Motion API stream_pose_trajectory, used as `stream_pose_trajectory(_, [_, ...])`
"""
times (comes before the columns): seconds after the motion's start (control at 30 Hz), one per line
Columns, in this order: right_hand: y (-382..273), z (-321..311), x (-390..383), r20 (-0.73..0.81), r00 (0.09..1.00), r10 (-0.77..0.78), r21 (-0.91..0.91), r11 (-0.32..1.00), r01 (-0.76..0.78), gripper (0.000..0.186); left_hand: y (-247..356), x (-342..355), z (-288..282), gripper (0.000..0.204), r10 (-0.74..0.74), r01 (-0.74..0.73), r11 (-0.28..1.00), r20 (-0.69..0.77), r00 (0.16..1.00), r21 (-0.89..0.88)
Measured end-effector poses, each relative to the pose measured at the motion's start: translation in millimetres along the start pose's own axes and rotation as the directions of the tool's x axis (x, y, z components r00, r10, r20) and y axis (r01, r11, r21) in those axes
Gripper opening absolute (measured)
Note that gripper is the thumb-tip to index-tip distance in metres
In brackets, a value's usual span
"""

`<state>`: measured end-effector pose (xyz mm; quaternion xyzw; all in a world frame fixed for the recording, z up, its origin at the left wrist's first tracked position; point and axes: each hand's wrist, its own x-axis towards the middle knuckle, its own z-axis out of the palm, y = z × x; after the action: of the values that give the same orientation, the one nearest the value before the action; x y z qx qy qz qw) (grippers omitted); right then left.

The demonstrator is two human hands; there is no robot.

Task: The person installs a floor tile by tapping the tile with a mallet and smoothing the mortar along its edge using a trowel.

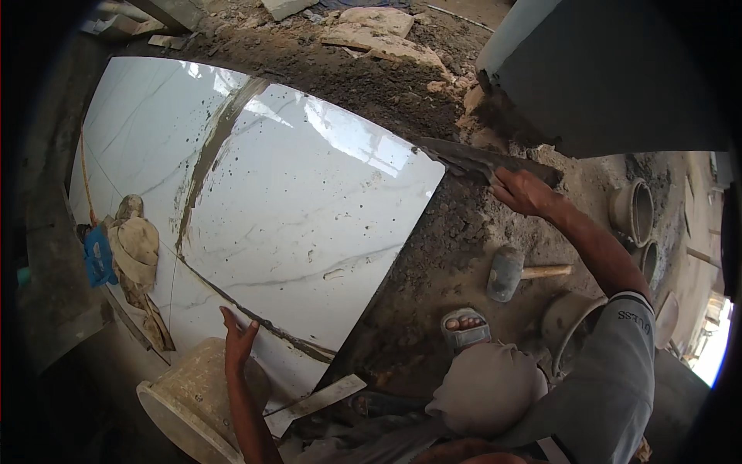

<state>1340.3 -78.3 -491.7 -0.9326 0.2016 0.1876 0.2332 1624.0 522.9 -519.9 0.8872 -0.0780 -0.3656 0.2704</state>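
Observation:
My right hand [525,192] is closed around a long, flat, mortar-smeared tool [471,157] that looks like a trowel. Its far end touches the right corner of a large glossy white marble-look tile [309,216]. With its fingers apart, my left hand [238,339] rests at the near edge of the tiled surface, beside a mortar-stained bucket [193,387]. A band of grey mortar [212,143] runs between this tile and another white tile [147,131] on the left. A dark mortar-filled gap [263,319] follows its near edge. Splashes and specks dot the tiles.
A rubber mallet [506,274] with a wooden handle lies on the dirt by my sandalled foot [465,329]. More buckets [632,213] stand at right. A dirty cloth [135,247] and a blue item [98,255] lie on the left tiles. A flat strip [325,397] is near my knee.

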Motion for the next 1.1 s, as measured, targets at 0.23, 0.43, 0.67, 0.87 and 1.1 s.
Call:
stream_pose_trajectory(0.23, [25,-3,-11,-0.136,0.977,0.165,0.269,0.955,-0.124,0.037,-5,9,0,0.099,0.016,-0.017,0.996,0.011,1.0,0.083])
stream_pose_trajectory(0.43, [42,10,13,0.045,0.997,-0.056,0.259,0.965,0.043,0.041,-13,5,-1,0.101,0.017,-0.017,0.998,-0.006,1.0,0.057])
stream_pose_trajectory(0.67, [7,0,-79,-0.059,0.923,0.38,0.386,0.862,-0.33,0.044,-11,8,-5,0.104,0.043,-0.042,0.994,-0.008,0.999,0.1])
stream_pose_trajectory(0.87, [-49,70,-61,-0.036,0.936,0.35,0.448,0.843,-0.298,0.042,-11,9,2,0.108,0.019,-0.02,0.995,0.014,1.0,0.096])
stream_pose_trajectory(1.1, [-91,82,-114,-0.012,0.987,0.162,0.32,0.935,-0.15,0.039,-15,7,-3,0.113,0.002,-0.006,0.992,0.037,0.999,0.123])
